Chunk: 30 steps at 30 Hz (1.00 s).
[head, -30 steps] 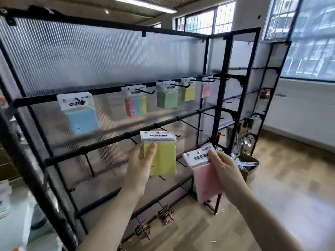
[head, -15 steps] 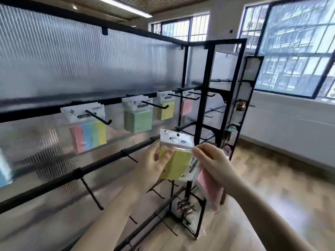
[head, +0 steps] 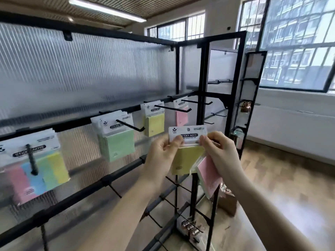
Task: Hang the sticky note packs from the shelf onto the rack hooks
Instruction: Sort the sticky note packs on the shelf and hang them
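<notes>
I hold a yellow sticky note pack (head: 184,160) upright in front of the black rack (head: 116,176). My left hand (head: 163,153) pinches the left of its white header card, and my right hand (head: 219,151) pinches the right of it. A pink pack (head: 208,176) hangs tilted under my right palm, held by the same hand. On the upper bar hang a multicolour pack (head: 36,171), a green pack (head: 117,142), a yellow pack (head: 154,120) and a pink pack (head: 181,115). The yellow pack's hanging hole sits to the right of the hung yellow pack's hook (head: 174,108).
Bare hooks stick out from the lower bars (head: 174,182). A second rack section (head: 241,113) stands at the right with small metal items on it. Binder clips (head: 190,227) hang low down. A cardboard box (head: 226,201) sits on the wooden floor.
My view has shifted right along the rack. Both hands have come together on the yellow pack's header and raised it; the pink pack now hangs under my right palm.
</notes>
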Motion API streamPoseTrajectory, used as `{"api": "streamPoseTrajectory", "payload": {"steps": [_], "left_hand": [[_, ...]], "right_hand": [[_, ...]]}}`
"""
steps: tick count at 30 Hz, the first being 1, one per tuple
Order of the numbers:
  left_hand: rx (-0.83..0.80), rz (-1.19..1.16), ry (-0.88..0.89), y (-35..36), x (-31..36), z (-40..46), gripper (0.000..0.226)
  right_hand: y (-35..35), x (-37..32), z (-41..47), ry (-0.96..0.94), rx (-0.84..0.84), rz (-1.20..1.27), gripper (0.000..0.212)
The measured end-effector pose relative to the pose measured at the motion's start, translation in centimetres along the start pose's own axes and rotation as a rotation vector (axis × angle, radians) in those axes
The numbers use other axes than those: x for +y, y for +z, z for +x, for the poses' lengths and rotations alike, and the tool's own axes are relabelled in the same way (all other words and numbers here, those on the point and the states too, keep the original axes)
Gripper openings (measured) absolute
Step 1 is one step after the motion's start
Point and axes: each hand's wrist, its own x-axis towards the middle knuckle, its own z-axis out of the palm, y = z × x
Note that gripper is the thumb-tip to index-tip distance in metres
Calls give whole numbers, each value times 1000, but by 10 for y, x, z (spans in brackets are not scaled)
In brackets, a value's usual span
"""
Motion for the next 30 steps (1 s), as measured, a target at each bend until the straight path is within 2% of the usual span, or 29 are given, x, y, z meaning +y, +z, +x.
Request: {"api": "streamPoseTrajectory", "payload": {"steps": [5, 13, 17, 22, 30], "left_hand": [[169, 1, 13, 31, 3, 46, 46], [372, 60, 97, 61, -11, 92, 26], [473, 162, 134, 69, -16, 98, 28], [563, 233, 156, 74, -16, 95, 16], [682, 267, 166, 80, -18, 97, 13]], "right_hand": [[-5, 19, 50, -30, -49, 53, 21], [-6, 51, 119, -98, -181, 172, 36], [2, 66, 140, -120, -294, 214, 36], [10, 75, 151, -147, -420, 292, 36], [15, 78, 162, -148, -522, 356, 33]]}}
